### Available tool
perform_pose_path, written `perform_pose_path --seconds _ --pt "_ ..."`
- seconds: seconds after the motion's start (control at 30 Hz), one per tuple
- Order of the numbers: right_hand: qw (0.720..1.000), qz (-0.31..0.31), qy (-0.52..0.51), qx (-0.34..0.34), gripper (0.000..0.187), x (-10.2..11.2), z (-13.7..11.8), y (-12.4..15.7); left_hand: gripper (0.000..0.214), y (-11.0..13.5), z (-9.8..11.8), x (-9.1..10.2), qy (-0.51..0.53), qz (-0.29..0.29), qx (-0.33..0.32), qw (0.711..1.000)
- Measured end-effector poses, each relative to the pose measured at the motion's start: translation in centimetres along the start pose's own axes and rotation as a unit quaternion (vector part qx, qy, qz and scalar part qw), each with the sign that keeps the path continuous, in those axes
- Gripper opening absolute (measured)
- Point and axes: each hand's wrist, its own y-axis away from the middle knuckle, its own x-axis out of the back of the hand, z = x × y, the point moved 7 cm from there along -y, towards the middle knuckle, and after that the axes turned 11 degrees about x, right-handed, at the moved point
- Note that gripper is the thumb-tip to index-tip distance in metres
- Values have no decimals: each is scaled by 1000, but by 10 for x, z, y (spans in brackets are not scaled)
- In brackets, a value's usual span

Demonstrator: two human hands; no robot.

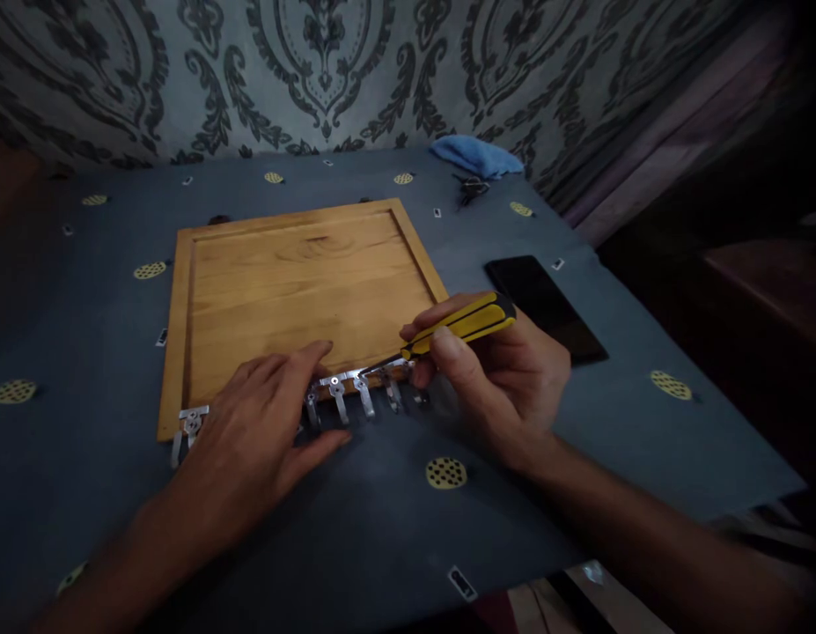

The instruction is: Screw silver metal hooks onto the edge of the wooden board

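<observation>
A wooden board (pixel 302 291) with a raised frame lies on the table, a row of metal hooks (pixel 338 398) along its near edge. My left hand (pixel 255 418) rests across that edge and part of the hook row, its thumb stretched out apart from the index finger. In my right hand (pixel 506 379) is a screwdriver (pixel 464 326) with a yellow and black handle, gripped between thumb and fingers. Its slanted shaft reaches down to the hook row, with the tip close to a screw on one hook's plate. My left fingers hide several of the hooks.
A black phone-like slab (pixel 546 304) lies right of the board, near my right hand. Farther back are a blue cloth (pixel 477 157) and a small dark object (pixel 472 187). The blue-grey tablecloth (pixel 394 537) ends along the right; a patterned wall covering (pixel 321 79) stands behind.
</observation>
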Motion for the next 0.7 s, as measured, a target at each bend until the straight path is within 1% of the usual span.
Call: perform_pose_path --seconds 0.17,0.37,0.43,0.53,0.7 --pt "999 -25 22 -13 14 -1 0 1 63 0 10 1 -24 18 -33 999" --pt "998 -49 35 2 17 -2 -3 0 60 -7 24 -2 -53 31 -47 997" --pt "998 -55 39 8 17 -2 -3 -1 59 -10 29 -3 -58 29 -57 996" --pt "997 -66 45 22 16 -2 -6 -2 63 -14 34 -5 -54 15 -66 996" --pt "995 -88 39 30 11 -4 -10 -2 64 -16 33 -8 -22 9 -52 998"
